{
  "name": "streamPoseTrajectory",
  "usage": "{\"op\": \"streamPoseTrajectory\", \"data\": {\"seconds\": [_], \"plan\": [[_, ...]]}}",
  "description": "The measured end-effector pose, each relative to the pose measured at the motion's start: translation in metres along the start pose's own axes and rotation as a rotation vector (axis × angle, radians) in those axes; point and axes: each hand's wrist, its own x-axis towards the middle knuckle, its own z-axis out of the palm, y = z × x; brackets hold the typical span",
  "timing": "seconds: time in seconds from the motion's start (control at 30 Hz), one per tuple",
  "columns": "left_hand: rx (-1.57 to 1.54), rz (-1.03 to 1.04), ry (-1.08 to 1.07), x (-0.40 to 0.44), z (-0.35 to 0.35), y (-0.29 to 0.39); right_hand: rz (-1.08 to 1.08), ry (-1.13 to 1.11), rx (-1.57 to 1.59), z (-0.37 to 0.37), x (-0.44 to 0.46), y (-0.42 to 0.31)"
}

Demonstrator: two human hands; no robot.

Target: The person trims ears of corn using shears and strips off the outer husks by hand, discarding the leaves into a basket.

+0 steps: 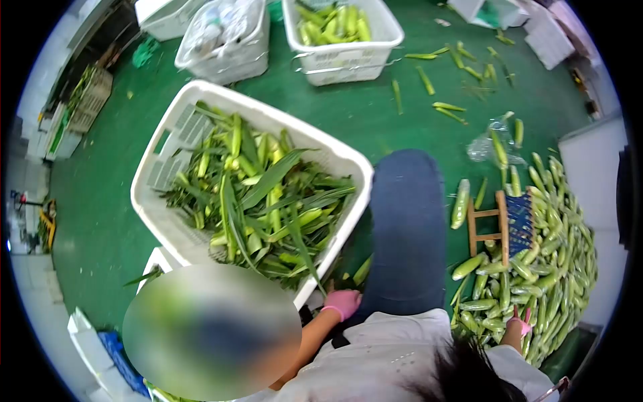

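Observation:
My left hand (343,303), in a pink glove, is curled beside my knee at the near rim of a white plastic basket (149,194). What its fingers hold, if anything, is hidden. Green corn husks and leaves (268,194) fill much of that basket. Over on the right, my right hand (521,323), also gloved in pink, reaches onto a large pile of ears of corn (562,268). Its fingers are spread apart against the pile. Many of the ears have a shiny surface, like clear wrapping.
A small wooden stool (502,224) with a blue woven seat lies on its side against the pile. Farther off stand a white crate of corn (348,60) and a crate with plastic bags (224,57). Loose husks (425,80) litter the green floor (321,107). A blurred patch covers the lower left.

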Motion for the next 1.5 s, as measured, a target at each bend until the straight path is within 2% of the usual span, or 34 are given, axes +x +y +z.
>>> {"op": "streamPoseTrajectory", "data": {"seconds": [0.07,0.13,0.2,0.23,0.27,0.3,0.33,0.37,0.4,0.43,0.47,0.5,0.53,0.57,0.6,0.67,0.77,0.83,0.9,1.03,1.1,1.17,1.2,1.23,1.27,1.33,1.37,1.4,1.43,1.5], "plan": [[0.061,-0.075,-0.267,0.003,-0.017,0.011,-0.010,-0.115,-0.088,0.026,0.018,0.026],[0.051,0.006,-0.285,0.008,-0.024,0.005,0.079,-0.289,-0.185,0.080,0.012,0.052],[0.033,0.068,-0.278,0.015,-0.013,-0.008,0.094,-0.458,-0.240,0.154,0.027,0.083],[-0.027,0.042,-0.261,0.013,-0.013,-0.008,0.085,-0.527,-0.222,0.192,0.007,0.093],[-0.078,0.107,-0.294,0.016,-0.017,-0.009,0.077,-0.632,-0.199,0.229,-0.018,0.104],[-0.108,-0.018,-0.348,0.020,-0.009,-0.004,0.074,-0.743,-0.169,0.269,-0.064,0.105],[-0.213,0.161,0.113,0.028,0.043,-0.014,0.180,-0.939,-0.252,0.297,-0.115,0.097],[-0.297,0.182,0.039,0.040,0.052,-0.010,0.131,-1.020,-0.235,0.329,-0.144,0.101],[-0.164,0.190,-0.187,0.044,0.022,0.002,0.082,-1.099,-0.213,0.361,-0.172,0.105],[-0.212,0.197,-0.277,0.053,0.015,0.010,0.064,-1.047,-0.176,0.370,-0.274,0.090],[-0.465,0.196,-0.051,0.071,0.052,0.018,0.015,-1.112,-0.201,0.377,-0.341,0.076],[-0.529,0.195,0.108,0.084,0.056,0.023,-0.037,-1.188,-0.221,0.385,-0.394,0.063],[-0.583,0.200,0.269,0.095,0.060,0.028,-0.067,-1.294,-0.191,0.390,-0.433,0.049],[-0.465,0.176,0.339,0.095,0.027,0.042,-0.092,-1.409,-0.170,0.398,-0.471,0.038],[-0.347,0.143,0.406,0.093,-0.011,0.057,-0.159,-1.507,-0.157,0.398,-0.514,0.027],[-0.323,0.104,0.423,0.117,-0.042,0.062,-0.367,-1.804,-0.126,0.393,-0.580,0.018],[-0.314,0.053,0.461,0.145,-0.074,0.058,-0.371,-2.210,-0.101,0.348,-0.649,0.040],[-0.314,0.007,0.486,0.149,-0.096,0.055,-0.179,-2.473,-0.198,0.301,-0.673,0.073],[-0.347,0.010,0.463,0.132,-0.114,0.060,0.064,-2.695,-0.457,0.252,-0.675,0.107],[-0.596,0.032,0.456,-0.001,-0.118,0.085,0.564,-2.951,-0.974,0.159,-0.611,0.160],[-0.861,-0.240,0.791,-0.102,-0.098,0.119,0.766,-3.256,-0.811,0.150,-0.562,0.182],[-0.957,-0.281,1.640,-0.159,-0.053,0.145,0.905,-3.218,-1.059,0.132,-0.553,0.176],[-1.139,-0.284,1.926,-0.194,-0.040,0.163,0.945,-3.176,-1.145,0.122,-0.553,0.165],[-1.238,-0.183,2.208,-0.211,-0.015,0.161,0.976,-3.149,-1.200,0.110,-0.547,0.156],[-1.226,-0.318,2.357,-0.233,0.010,0.158,1.000,-3.124,-1.248,0.105,-0.544,0.149],[-1.181,-0.736,2.563,-0.253,0.061,0.124,1.012,-3.097,-1.331,0.092,-0.543,0.135],[-1.120,-0.843,2.672,-0.255,0.078,0.094,1.012,-3.088,-1.365,0.089,-0.541,0.129],[-1.044,-0.880,2.679,-0.255,0.101,0.051,1.018,-3.065,-1.380,0.087,-0.540,0.125],[-0.979,-0.992,2.550,-0.271,0.090,0.031,1.012,-3.048,-1.400,0.085,-0.539,0.119],[-0.570,-1.209,2.336,-0.301,0.079,-0.038,0.993,-3.019,-1.396,0.090,-0.540,0.110]]}}
